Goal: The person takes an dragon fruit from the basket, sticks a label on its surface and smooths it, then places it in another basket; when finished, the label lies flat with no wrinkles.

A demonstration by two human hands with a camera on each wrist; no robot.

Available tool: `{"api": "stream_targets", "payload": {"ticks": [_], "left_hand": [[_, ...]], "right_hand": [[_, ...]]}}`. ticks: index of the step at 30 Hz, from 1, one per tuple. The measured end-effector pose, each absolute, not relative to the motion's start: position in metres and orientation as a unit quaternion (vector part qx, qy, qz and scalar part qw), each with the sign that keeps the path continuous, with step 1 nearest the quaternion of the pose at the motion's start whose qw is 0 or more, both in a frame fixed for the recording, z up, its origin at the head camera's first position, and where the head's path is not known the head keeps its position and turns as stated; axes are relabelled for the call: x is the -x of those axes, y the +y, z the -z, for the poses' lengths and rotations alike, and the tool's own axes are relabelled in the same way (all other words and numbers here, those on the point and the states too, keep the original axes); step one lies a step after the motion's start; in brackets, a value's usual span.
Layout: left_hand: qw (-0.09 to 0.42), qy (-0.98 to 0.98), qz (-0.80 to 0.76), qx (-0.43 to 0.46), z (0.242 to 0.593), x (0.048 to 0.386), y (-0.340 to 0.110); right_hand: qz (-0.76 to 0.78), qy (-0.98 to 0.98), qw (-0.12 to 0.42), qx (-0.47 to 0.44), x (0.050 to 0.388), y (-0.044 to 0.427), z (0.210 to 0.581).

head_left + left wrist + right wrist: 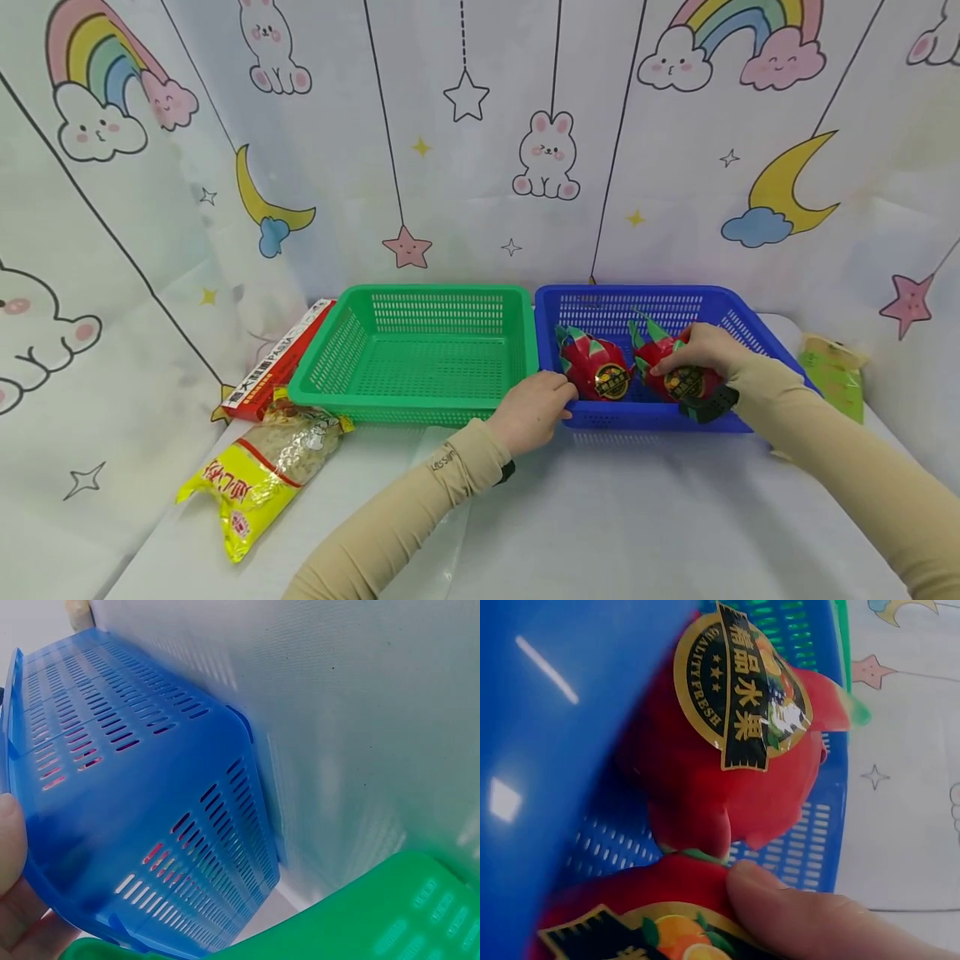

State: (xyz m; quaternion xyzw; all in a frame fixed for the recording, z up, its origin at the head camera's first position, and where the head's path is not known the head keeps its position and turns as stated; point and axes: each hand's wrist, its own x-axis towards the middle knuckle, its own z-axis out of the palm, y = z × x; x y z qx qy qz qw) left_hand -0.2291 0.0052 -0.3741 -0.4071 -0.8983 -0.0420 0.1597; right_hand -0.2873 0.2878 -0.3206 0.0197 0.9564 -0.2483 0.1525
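Note:
Two red dragon fruits with green-tipped scales and black-and-gold labels lie in a blue basket (652, 417). My right hand (708, 348) grips the right dragon fruit (660, 383) from above; in the right wrist view the thumb (780, 907) presses on its skin beside the label. The left dragon fruit (596, 367) lies next to it, untouched by the fingers. My left hand (532, 410) holds the blue basket's near left corner, fingers at the rim, also visible at the edge of the left wrist view. Part of the right dragon fruit is hidden behind the hand.
A green basket (412, 408) stands directly left of the blue one. Left of it lie a red pasta box (277, 362) and a yellow snack bag (266, 471). A green packet (832, 379) is at the far right. A printed curtain (480, 167) hangs behind.

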Motion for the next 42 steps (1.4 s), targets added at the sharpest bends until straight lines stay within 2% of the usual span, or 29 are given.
{"api": "stream_targets", "payload": {"ticks": [20, 42], "left_hand": [[0.162, -0.897, 0.039, 0.409, 0.372, 0.228, 0.006], [0.156, -0.901, 0.035, 0.404, 0.373, 0.228, 0.007]], "right_hand": [[0.231, 0.936, 0.262, -0.034, 0.304, 0.296, 0.322], [0.167, 0.949, 0.268, -0.016, 0.310, 0.300, 0.324]]}}
